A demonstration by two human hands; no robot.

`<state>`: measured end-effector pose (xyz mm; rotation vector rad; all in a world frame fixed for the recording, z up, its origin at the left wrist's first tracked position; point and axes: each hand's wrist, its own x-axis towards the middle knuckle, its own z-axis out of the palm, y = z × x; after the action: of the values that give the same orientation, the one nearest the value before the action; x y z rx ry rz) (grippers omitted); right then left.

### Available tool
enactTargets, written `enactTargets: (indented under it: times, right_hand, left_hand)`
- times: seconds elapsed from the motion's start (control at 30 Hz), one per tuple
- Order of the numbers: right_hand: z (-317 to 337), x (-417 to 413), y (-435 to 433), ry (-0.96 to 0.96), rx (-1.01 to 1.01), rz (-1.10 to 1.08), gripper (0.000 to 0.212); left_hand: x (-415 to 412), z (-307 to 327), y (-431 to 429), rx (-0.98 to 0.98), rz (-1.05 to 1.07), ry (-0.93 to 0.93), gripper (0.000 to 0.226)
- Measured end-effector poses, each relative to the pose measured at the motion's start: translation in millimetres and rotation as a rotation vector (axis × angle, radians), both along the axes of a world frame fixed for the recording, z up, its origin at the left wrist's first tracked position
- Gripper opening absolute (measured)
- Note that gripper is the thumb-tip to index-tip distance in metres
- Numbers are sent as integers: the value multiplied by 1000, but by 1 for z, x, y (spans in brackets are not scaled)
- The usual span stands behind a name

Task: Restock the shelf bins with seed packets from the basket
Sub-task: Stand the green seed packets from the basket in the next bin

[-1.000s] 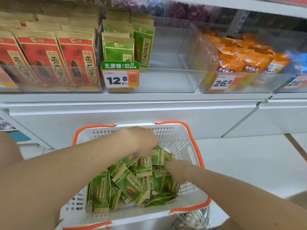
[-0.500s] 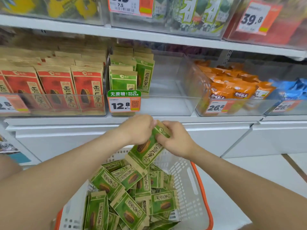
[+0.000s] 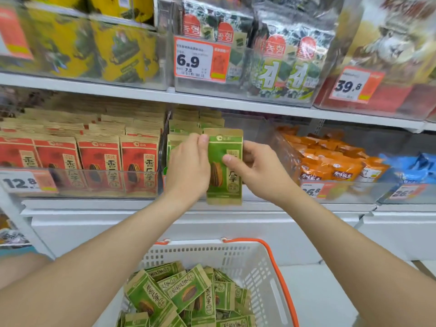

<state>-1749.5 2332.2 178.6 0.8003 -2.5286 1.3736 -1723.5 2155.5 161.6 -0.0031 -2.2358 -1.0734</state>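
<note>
The left grip (image 3: 188,166) holds the left edge of a green seed packet (image 3: 226,185), its fingertips curled over the upper corner. The right grip (image 3: 257,171) pinches the right side, with the thumb pressed on the printed face and the fingers behind. The packet stands upright between them, just in front of the clear bin (image 3: 256,134) on the middle shelf (image 3: 94,205), its lower edge level with the shelf lip.

Inside the bin, a few matching packets (image 3: 186,121) stand at the left. Red packets (image 3: 99,159) fill the neighbouring bin on the left, and orange bags (image 3: 330,161) the one on the right. Below, on a pale floor (image 3: 318,293), sits a white basket (image 3: 264,263) with an orange rim, holding a loose heap of green packets (image 3: 179,293).

The held packet is green with tan bands at top and bottom, and shows a striped seed and a column of characters.
</note>
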Motion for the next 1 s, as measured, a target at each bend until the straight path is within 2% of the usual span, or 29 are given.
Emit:
enactTargets:
  times: [0.07, 0.13, 0.27, 0.37, 0.47, 0.6, 0.63, 0.73, 0.8, 0.9, 1.0]
  right_hand:
    - [-5, -13, 0, 227, -23, -99, 26]
    - [-8, -22, -4, 303, -143, -188, 23]
    - [-17, -42, -14, 284, -144, -267, 18]
    - [-28, -66, -20, 244, 13, -326, 22]
    - [-33, -84, -30, 133, 130, -358, 21]
    - [-35, -98, -50, -42, 93, -435, 24]
    - [-36, -100, -55, -85, 67, -453, 29]
    - [-39, -103, -69, -238, 75, -483, 64]
    - [-39, -106, -72, -286, 99, -512, 74]
    - [-38, -111, -67, -294, 23, -579, 71]
    - [-38, -113, -66, -244, 47, -548, 49]
  left_hand:
    - [-4, 3, -5, -106, 22, 87, 30]
    - [-8, 3, -11, -247, 70, 76, 26]
    - [-18, -15, -25, -619, 137, -129, 59]
    - [-23, -24, -30, -759, 165, -235, 72]
    - [-26, -21, -29, -811, 179, -249, 68]
    - [-27, -18, -29, -810, 160, -258, 65]
    - [-27, -19, -29, -813, 154, -258, 65]
    - [-27, -20, -33, -818, 141, -249, 63]
    - [-27, -19, -35, -825, 135, -244, 63]
    - [-27, -19, -35, -831, 139, -235, 64]
    - [-26, -19, -32, -820, 139, -231, 63]
